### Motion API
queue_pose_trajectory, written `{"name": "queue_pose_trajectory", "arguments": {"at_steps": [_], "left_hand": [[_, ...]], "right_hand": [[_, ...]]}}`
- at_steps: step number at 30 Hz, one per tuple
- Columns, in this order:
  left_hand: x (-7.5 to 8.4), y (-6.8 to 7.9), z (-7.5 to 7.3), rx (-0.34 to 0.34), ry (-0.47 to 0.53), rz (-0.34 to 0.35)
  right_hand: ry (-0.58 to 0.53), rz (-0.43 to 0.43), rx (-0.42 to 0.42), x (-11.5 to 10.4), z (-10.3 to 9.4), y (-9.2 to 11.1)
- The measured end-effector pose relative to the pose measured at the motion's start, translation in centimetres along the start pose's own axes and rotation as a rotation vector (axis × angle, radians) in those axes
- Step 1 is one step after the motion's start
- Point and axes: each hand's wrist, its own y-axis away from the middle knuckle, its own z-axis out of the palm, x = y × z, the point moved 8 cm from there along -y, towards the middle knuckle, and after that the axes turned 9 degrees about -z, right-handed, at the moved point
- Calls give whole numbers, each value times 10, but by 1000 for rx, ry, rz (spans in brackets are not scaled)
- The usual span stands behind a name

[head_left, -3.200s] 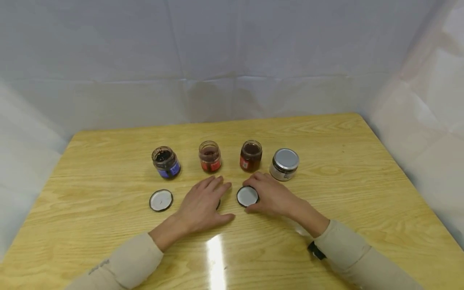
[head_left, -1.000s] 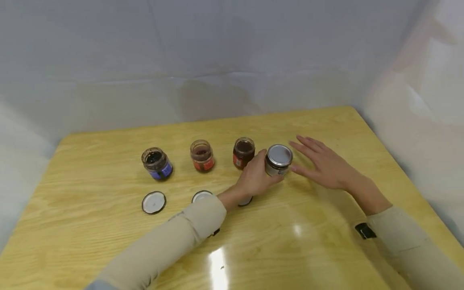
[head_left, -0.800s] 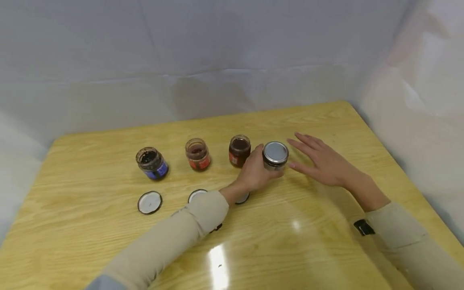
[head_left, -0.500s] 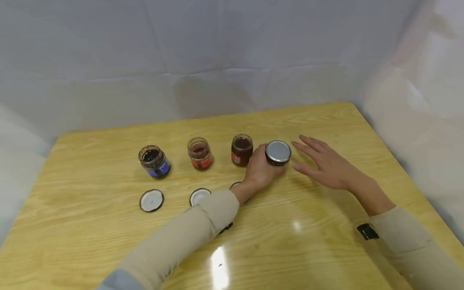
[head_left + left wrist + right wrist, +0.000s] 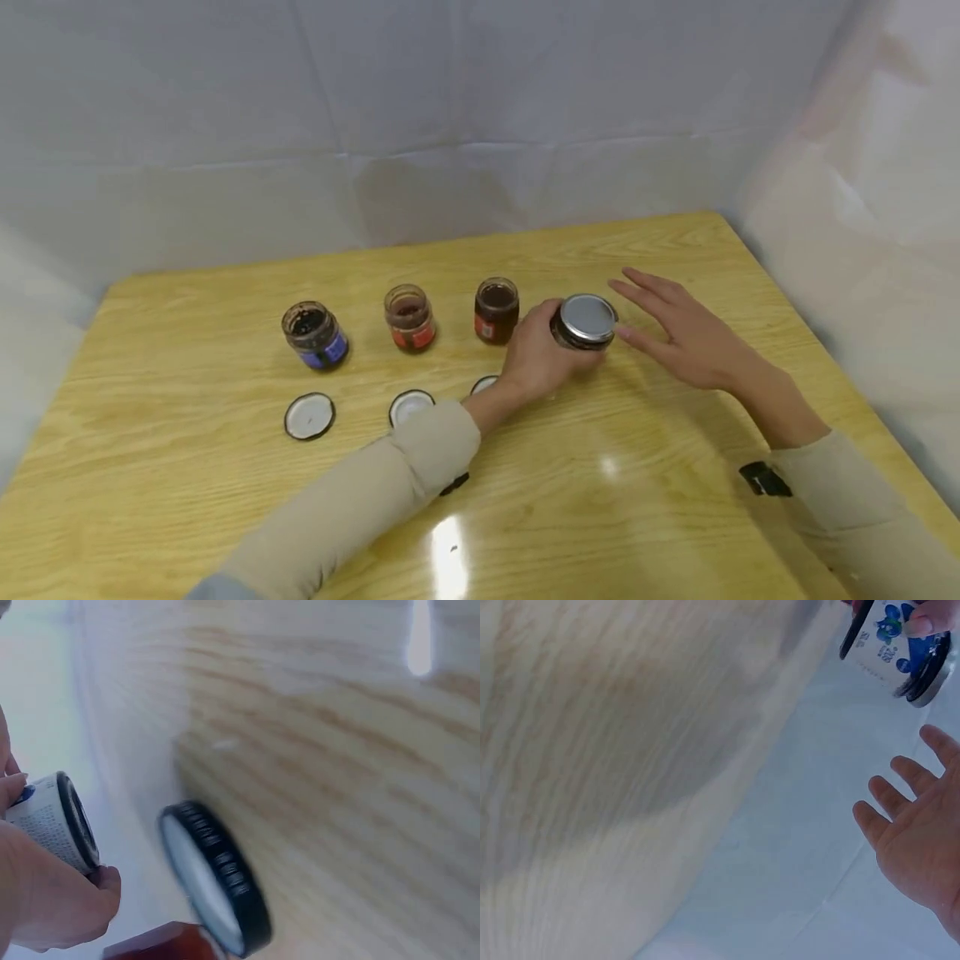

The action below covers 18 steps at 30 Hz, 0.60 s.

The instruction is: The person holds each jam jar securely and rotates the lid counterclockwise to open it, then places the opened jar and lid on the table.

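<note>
My left hand (image 5: 543,354) grips the glass jar (image 5: 585,329) that wears a silver lid (image 5: 589,317). The jar is held up off the table and tilts slightly; its label, with blueberries on it, shows in the right wrist view (image 5: 885,645). My right hand (image 5: 686,337) is to the right of the jar, fingers spread and straight, the thumb close to the lid's edge. In the right wrist view its palm (image 5: 922,840) faces the jar with nothing in it. One upturned lid (image 5: 484,383) lies partly hidden under my left wrist and looms near in the left wrist view (image 5: 214,874).
Three uncovered jars stand in a row to the left: one with a blue label (image 5: 317,335), one with a red label (image 5: 410,319), and a dark red one (image 5: 496,311) beside my left hand. Upturned lids (image 5: 310,417) (image 5: 411,407) lie before them on the wooden table (image 5: 187,483).
At first my right hand held the rightmost upturned lid and my left hovered over the middle one. Since then my left has gripped and lifted the closed jar; my right has moved rightward.
</note>
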Motion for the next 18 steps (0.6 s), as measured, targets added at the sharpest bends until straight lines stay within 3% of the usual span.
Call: {"name": "queue_pose_trajectory", "arguments": {"at_steps": [7,11,18], "left_hand": [[23,21,-24,24,11,142],[28,32,-38,52,29,231],[21,46,-57,32,126,252]], "right_hand": [[28,-81,101,-23,-24,2],[45,-121,123,-38,-31,3],[59,-206,152,-70,-34,0]]}}
